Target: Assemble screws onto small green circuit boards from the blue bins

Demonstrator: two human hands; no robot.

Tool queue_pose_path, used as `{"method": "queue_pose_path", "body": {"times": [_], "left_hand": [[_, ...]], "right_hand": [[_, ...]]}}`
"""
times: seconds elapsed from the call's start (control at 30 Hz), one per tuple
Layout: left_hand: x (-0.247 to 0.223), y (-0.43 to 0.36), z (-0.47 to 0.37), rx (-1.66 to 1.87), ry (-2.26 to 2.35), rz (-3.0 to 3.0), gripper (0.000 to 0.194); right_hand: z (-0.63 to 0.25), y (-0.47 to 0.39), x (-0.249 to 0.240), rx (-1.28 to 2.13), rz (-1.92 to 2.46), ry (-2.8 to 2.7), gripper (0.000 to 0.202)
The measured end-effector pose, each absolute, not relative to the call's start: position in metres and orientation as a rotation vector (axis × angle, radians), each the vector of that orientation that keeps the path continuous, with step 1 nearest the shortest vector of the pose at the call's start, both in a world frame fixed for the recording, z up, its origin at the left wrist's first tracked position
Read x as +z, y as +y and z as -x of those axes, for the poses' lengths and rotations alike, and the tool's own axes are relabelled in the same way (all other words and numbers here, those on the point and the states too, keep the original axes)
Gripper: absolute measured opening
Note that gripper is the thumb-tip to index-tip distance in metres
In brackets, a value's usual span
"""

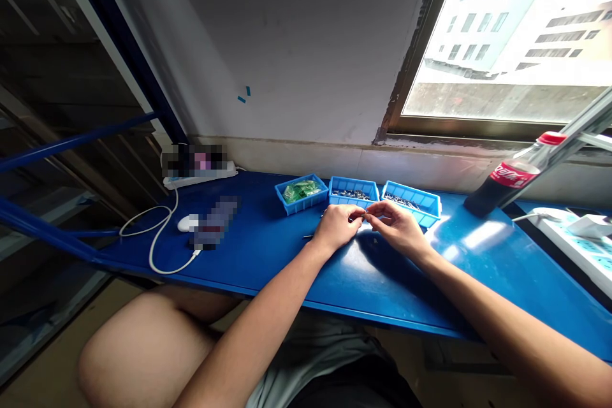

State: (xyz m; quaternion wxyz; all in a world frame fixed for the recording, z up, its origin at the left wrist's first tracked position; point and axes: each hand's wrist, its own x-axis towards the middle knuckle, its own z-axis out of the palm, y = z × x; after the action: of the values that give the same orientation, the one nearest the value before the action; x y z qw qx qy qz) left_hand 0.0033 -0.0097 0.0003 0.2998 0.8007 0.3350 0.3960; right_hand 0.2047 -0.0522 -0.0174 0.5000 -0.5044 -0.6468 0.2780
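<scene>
My left hand (340,224) and my right hand (393,224) meet above the blue table (268,255), fingertips pinched together. Something small and dark sits between them, too small to name. Just behind the hands stand two blue bins: the middle bin (354,203) holds small metal parts (354,194), and the right bin (433,207) holds thin, dark metal pieces (402,200). Farther left, another blue bin (302,205) contains green plastic packets (302,189). A thin metal piece (308,236) lies on the table beside my left hand.
A cola bottle (507,175) leans at the right, near a white power strip (586,245). On the left lie a blurred-out device (217,220) on a white cable (160,255), a white rounded object (184,223) and another power strip (203,174). Wall and window (502,32) rise behind.
</scene>
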Motion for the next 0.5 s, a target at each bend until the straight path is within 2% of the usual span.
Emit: {"method": "queue_pose_path", "body": {"times": [0.3,0.43,0.5], "left_hand": [[-0.0002,-0.0086,-0.0043,1.121,0.871,-2.075,0.019],[-0.0007,-0.0101,-0.0052,1.116,0.939,-2.04,0.025],[0.0014,-0.0116,-0.0049,1.101,0.978,-2.057,0.02]], "right_hand": [[-0.2058,-0.0511,-0.021,0.722,1.221,-1.578,0.03],[-0.2036,-0.0525,-0.0169,0.698,1.23,-1.591,0.022],[-0.2028,-0.0534,-0.0149,0.673,1.25,-1.609,0.02]]}}
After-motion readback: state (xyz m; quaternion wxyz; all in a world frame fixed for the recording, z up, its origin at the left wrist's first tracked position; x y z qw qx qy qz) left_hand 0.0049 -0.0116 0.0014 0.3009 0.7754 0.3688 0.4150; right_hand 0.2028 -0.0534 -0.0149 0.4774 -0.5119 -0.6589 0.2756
